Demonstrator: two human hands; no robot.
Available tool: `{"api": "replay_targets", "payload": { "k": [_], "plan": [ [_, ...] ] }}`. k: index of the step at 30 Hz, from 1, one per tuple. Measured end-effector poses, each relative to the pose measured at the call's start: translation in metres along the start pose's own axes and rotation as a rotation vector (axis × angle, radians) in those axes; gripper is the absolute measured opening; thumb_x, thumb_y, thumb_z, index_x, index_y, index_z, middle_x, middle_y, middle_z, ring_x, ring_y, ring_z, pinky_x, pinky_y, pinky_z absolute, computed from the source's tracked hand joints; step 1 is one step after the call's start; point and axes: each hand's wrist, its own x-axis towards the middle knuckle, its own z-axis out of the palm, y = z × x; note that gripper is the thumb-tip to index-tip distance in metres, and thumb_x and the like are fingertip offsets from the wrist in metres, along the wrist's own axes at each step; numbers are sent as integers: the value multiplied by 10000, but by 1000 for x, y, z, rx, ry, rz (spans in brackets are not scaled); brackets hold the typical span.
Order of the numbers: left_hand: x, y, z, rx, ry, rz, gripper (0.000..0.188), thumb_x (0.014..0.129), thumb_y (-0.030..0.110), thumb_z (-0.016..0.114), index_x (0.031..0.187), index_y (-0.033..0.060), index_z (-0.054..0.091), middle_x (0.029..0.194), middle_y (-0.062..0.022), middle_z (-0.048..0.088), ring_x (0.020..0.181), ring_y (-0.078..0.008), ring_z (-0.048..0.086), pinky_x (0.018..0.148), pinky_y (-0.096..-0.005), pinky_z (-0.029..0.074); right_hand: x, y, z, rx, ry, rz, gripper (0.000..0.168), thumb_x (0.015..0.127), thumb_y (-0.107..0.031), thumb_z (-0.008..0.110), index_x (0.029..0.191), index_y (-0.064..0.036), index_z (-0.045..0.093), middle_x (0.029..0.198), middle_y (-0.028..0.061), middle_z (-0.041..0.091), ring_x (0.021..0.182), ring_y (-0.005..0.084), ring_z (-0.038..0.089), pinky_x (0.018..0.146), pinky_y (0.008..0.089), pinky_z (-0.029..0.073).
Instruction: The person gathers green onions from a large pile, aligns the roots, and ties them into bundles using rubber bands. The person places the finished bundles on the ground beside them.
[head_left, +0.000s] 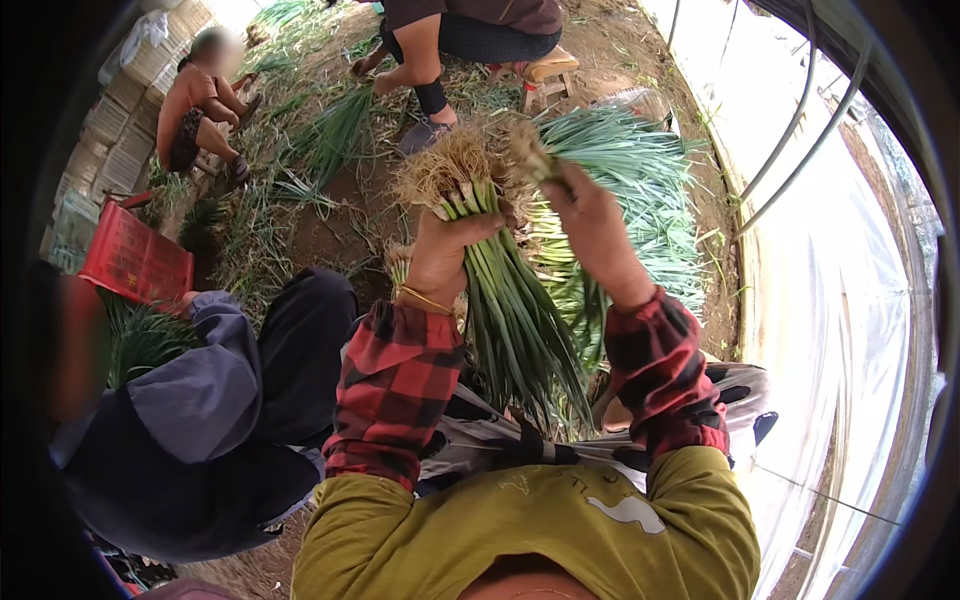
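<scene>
My left hand (450, 244) is closed around a thick bunch of green-leaved allium plants (499, 270), which look like garlic greens or scallions. Their brown, hairy roots (446, 165) point up and away from me, and the long leaves hang towards my lap. To the right, my right hand (592, 225) pinches a smaller clump of the same plants (541, 169), roots up, its leaves dangling under the wrist. Both bundles are off the ground, with their root ends close to each other. Behind my right hand spreads a large pile of cut plants (622, 172) on the soil.
A co-worker (202, 420) sits close on my left beside a red plastic crate (139, 251). Ahead, another person crouches near a small wooden stool (547, 75); a third (199, 112) squats farther left by stacked crates (112, 142). Plastic sheeting (817, 300) and bent hoops (806, 142) line the right.
</scene>
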Motion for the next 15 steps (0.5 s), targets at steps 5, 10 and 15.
{"api": "replay_targets", "payload": {
  "k": [5,10,15],
  "plan": [
    [2,-2,24,-235,8,57,428,782,101,679,1161,11,500,1027,-77,601,937,-194,593,805,-319,494,-5,-29,5,197,19,-220,341,893,-134,528,1188,32,489,914,244,610,875,207,625,753,337,472],
    [3,-2,23,-283,50,74,372,769,63,695,1100,34,528,972,-35,600,876,-149,579,757,-284,476,-10,-30,28,114,-15,-152,350,890,-125,484,1223,-19,494,1005,249,578,933,403,574,744,376,476],
    [2,-8,7,-198,70,89,391,753,35,695,1105,32,525,974,-39,597,881,-160,579,758,-294,481,-13,-32,15,-535,53,-465,379,864,-144,509,1241,-99,507,1258,215,431,1165,401,422,880,423,405]
  ]
}}
